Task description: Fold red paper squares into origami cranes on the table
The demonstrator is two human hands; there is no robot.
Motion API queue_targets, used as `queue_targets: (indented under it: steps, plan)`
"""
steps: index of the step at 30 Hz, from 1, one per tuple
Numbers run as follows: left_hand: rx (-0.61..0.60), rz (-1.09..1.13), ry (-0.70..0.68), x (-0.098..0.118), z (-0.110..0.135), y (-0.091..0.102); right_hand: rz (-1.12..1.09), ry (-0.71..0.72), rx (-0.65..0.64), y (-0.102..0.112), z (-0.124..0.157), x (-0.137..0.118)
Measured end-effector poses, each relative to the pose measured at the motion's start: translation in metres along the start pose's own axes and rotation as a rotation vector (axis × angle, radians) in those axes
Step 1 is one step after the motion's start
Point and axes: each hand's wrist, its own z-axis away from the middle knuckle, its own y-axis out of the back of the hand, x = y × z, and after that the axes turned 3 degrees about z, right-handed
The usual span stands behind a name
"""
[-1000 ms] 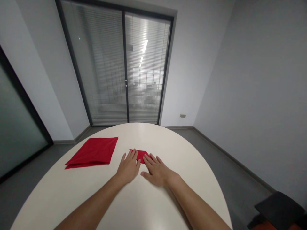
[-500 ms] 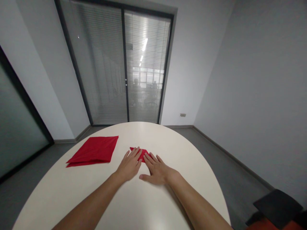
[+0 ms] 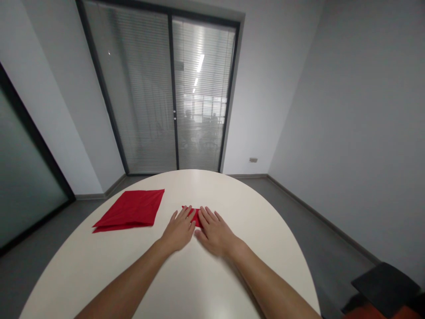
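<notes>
A small folded red napkin (image 3: 196,216) lies near the middle of the round white table (image 3: 252,230), mostly covered by my fingers. My left hand (image 3: 179,230) lies flat on its left part, fingers stretched out. My right hand (image 3: 214,231) lies flat on its right part, fingers spread, side by side with the left. To the left, a larger stack of red napkins (image 3: 132,209) rests flat on the table, apart from both hands.
Glass sliding doors with blinds (image 3: 169,93) stand beyond the table's far edge. A dark glass partition (image 3: 20,168) runs along the left. A black chair seat (image 3: 385,283) sits low at the right, off the table.
My right hand has slid left and forward over the small napkin, so less red shows. My left hand has barely moved. The larger stack stays put.
</notes>
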Motion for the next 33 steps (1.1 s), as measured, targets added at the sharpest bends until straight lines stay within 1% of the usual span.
queue_targets:
  steps: [2, 5, 8, 10, 11, 12, 14, 16, 17, 20, 22, 24, 26, 28, 31, 33]
  plan:
    - [-0.004, -0.003, -0.006, 0.000, -0.001, 0.001, -0.035, 0.012, -0.049, -0.007, -0.004, 0.002]
    - [-0.005, -0.014, 0.067, -0.001, -0.003, 0.001, -0.058, -0.023, -0.119, -0.010, -0.006, 0.007]
    - [0.004, -0.018, 0.167, -0.003, -0.005, -0.001, -0.069, -0.027, -0.144, -0.009, -0.004, 0.010]
    - [0.045, -0.008, 0.214, -0.005, -0.005, -0.001, -0.069, -0.013, -0.143, -0.008, -0.004, 0.011]
    - [0.076, 0.006, 0.211, -0.007, -0.005, -0.001, -0.066, -0.002, -0.138, -0.008, -0.004, 0.013]
    - [0.106, 0.028, 0.179, -0.008, -0.005, -0.001, -0.061, 0.011, -0.133, -0.007, -0.005, 0.015]
    - [0.140, 0.091, 0.043, -0.009, -0.004, 0.001, -0.049, 0.040, -0.119, -0.006, -0.006, 0.020]
    - [0.109, 0.152, -0.093, -0.009, -0.003, 0.002, -0.036, 0.053, -0.107, -0.005, -0.007, 0.028]
    - [0.083, 0.171, -0.125, -0.009, -0.003, 0.002, -0.029, 0.050, -0.103, -0.004, -0.007, 0.032]
    - [0.038, 0.175, -0.100, -0.007, -0.001, 0.002, -0.009, 0.007, -0.091, -0.002, -0.007, 0.043]
    - [0.045, 0.151, -0.069, -0.005, 0.000, 0.002, 0.012, -0.036, -0.068, -0.001, -0.006, 0.047]
    - [0.072, 0.126, -0.061, -0.004, 0.000, 0.003, 0.043, -0.053, -0.018, 0.000, -0.005, 0.047]
    - [0.110, 0.113, -0.079, -0.002, 0.000, 0.005, 0.051, -0.022, 0.043, 0.000, -0.006, 0.042]
    - [0.145, 0.115, -0.107, -0.001, -0.001, 0.008, 0.016, 0.041, 0.079, 0.001, -0.007, 0.035]
    - [0.163, 0.125, -0.130, 0.001, -0.002, 0.011, -0.059, 0.126, 0.054, 0.002, -0.007, 0.025]
    - [0.165, 0.129, -0.133, 0.002, -0.001, 0.012, -0.079, 0.142, 0.026, 0.002, -0.007, 0.024]
